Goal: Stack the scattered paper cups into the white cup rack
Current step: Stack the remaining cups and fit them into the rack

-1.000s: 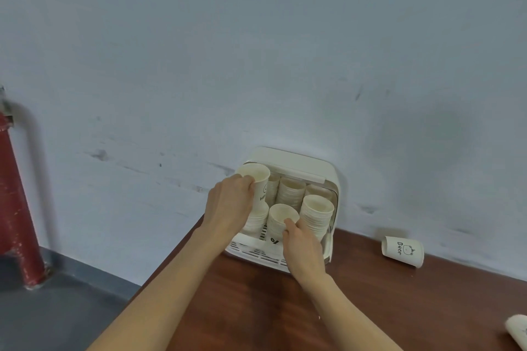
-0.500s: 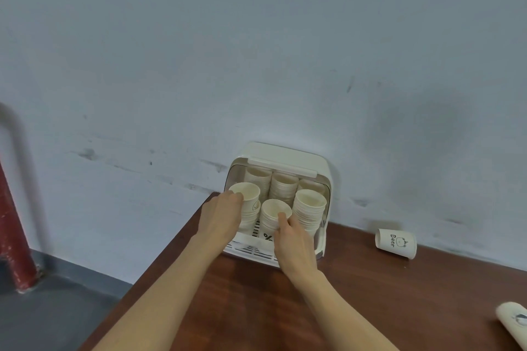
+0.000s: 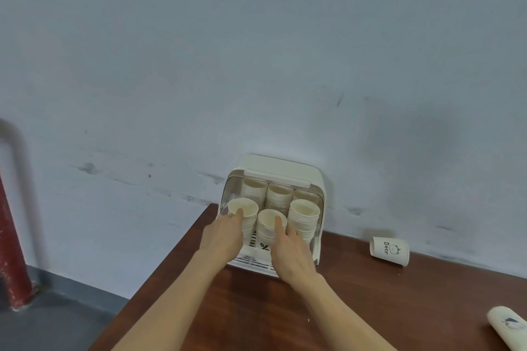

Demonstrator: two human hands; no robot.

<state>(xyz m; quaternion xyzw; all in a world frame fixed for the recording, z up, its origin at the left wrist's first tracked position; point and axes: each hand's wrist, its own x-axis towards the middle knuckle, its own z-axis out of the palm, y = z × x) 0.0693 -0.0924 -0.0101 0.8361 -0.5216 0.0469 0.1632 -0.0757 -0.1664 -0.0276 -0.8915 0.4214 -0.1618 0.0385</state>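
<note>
Both hands are at the white cup rack [image 3: 281, 169], which sits on the brown table [image 3: 370, 293] against the wall, its front open and its slots well filled. The left hand [image 3: 225, 236] grips the top cup of the front-left stack [image 3: 243, 208], thumb hooked over the rim and into the mouth, the rest of the fingers round the far side where I cannot see them. The right hand [image 3: 288, 248] has the top cup of the front-middle stack [image 3: 271, 221] in a pinch, one finger over the rim inside, the others curled beside the wall. To the right stands a taller front-right stack [image 3: 303, 215], and behind these three a back row of stacks [image 3: 278, 192] shows under the lid. So most of the work looks done: six stacks in place, and these two cups seem to be in the seating stage, pressed down onto their piles. What is left, as far as I can judge: a cup marked "Bear" [image 3: 389, 251] lies on its side on the table, well apart to the right of the rack, and another cup [image 3: 507, 328] lies at the lower right edge, partly cut off. At least those two wait to be gathered; anything outside the view I cannot tell.
</note>
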